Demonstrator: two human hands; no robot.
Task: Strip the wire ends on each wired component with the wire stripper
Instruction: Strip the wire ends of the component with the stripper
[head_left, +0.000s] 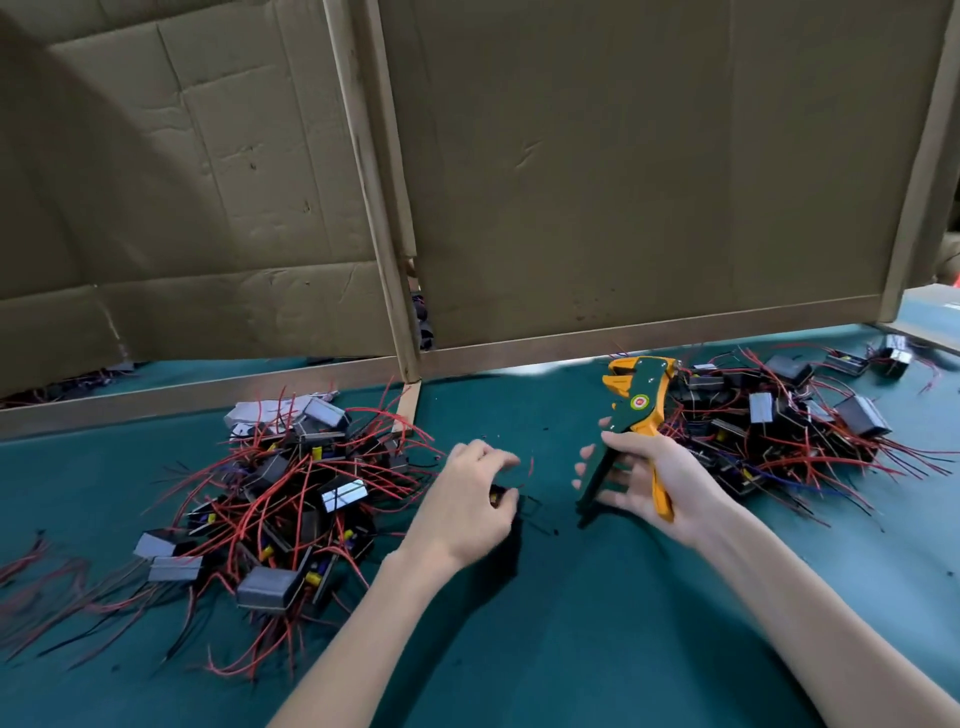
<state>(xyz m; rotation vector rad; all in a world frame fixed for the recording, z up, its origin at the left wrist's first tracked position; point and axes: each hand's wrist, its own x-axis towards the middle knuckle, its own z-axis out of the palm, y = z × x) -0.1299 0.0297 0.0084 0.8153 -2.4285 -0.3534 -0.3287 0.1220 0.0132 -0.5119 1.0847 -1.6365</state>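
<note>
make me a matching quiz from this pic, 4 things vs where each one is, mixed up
1 wire stripper
2 single component
3 left pile of components
4 cardboard wall

a upright at the back
b in the left hand
c heaped on the green table
d in the right hand

Pairs: 1-d, 2-b, 3-c, 4-a

Matt creased cardboard wall, matt green cloth-like tabletop, glossy metal component cans

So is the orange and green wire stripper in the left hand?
No, the right hand grips the orange and green wire stripper; the left hand holds a small black wired component.
</note>
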